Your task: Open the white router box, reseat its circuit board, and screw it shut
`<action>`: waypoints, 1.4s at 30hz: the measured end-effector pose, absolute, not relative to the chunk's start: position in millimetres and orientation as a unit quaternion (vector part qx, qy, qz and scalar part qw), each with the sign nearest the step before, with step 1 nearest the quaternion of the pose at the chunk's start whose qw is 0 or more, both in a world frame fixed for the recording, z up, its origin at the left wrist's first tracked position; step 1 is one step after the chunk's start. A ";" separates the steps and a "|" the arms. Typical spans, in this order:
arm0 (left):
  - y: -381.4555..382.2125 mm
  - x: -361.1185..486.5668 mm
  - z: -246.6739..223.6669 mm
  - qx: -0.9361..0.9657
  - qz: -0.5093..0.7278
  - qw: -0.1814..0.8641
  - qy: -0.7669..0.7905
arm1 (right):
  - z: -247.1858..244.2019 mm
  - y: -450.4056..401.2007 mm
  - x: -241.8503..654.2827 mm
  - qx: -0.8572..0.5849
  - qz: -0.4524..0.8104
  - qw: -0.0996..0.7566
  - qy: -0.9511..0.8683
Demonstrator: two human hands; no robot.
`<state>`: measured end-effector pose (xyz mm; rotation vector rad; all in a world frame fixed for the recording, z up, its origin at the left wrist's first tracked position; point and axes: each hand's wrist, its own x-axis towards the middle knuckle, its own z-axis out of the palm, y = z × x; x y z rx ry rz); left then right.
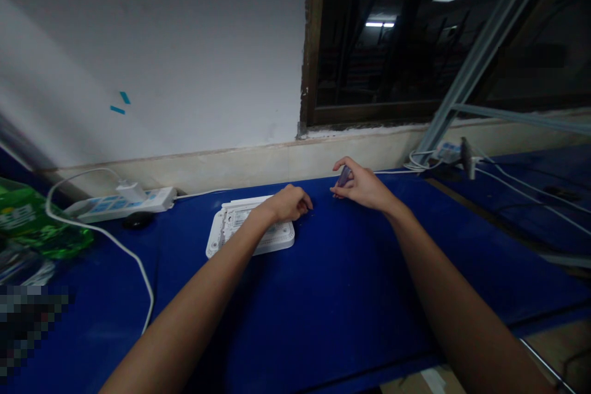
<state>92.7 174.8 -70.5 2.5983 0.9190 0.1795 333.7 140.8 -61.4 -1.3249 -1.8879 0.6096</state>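
Head view: on the blue counter [323, 301], a white device [236, 220] lies partly under the left hand [292, 202], loosely curled, grip unclear. The right hand [359, 187] pinches a small greyish object [344, 176]: seemingly a handling step, calling for steady fingers.

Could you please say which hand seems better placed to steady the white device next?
Probably the left hand: it is at the white device, while the right hand, farther off, holds a small greyish object.
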 end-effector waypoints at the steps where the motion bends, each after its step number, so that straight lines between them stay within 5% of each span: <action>1: 175.0 91.4 -69.3 0.923 0.070 0.191 0.327 | -61.5 140.8 334.0 -0.515 0.237 0.369 -0.736; 13: 168.4 93.3 -72.3 0.918 0.044 0.235 0.318 | -62.4 141.3 333.2 -0.509 0.252 0.373 -0.734; 31: 159.1 105.1 -79.0 0.927 0.104 0.115 0.342 | -58.6 138.1 332.5 -0.506 0.253 0.370 -0.737; 42: 161.4 109.1 -80.9 0.917 0.102 0.162 0.350 | -58.6 138.3 333.9 -0.510 0.248 0.369 -0.736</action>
